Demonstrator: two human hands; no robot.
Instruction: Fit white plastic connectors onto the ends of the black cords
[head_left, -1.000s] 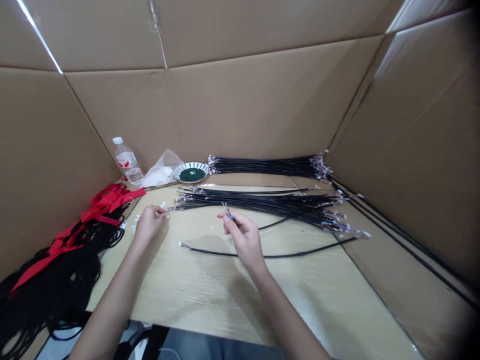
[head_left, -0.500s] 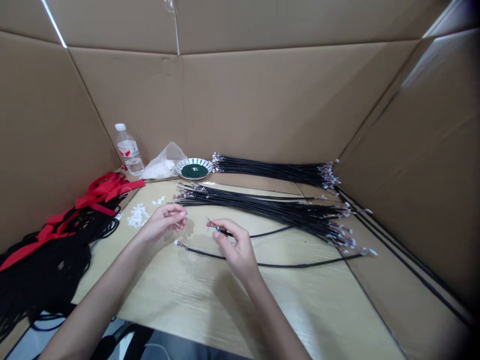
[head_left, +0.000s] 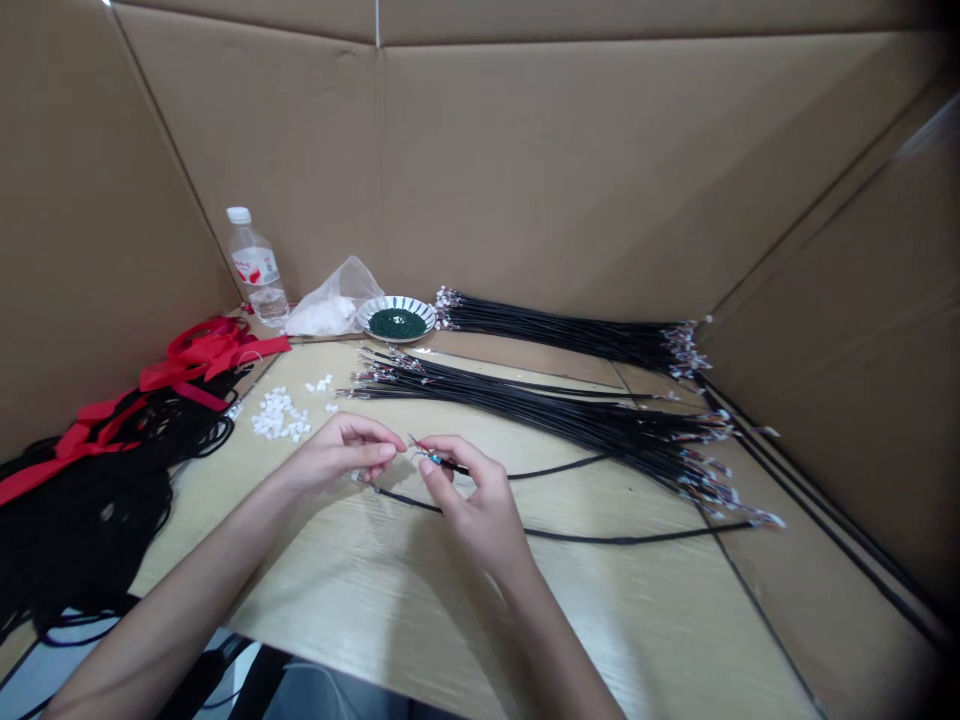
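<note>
Leaving white pieces (head_left: 279,417), left hand (head_left: 341,462) pinched shut, now beside right hand (head_left: 469,495) gripping cable (head_left: 555,468)

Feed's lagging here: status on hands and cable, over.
Right hand pinching black cable at its wire end. Left hand pinched shut beside it, contents hidden. Second cable lies on table under both hands.

The cable bundle (head_left: 540,405) lies on the table (head_left: 420,590), connector pile (head_left: 279,417) to its left, dish (head_left: 363,320) and bottle (head_left: 255,265) behind.

Left hand (head_left: 341,462), right hand (head_left: 472,500): bare (forearms too).
</note>
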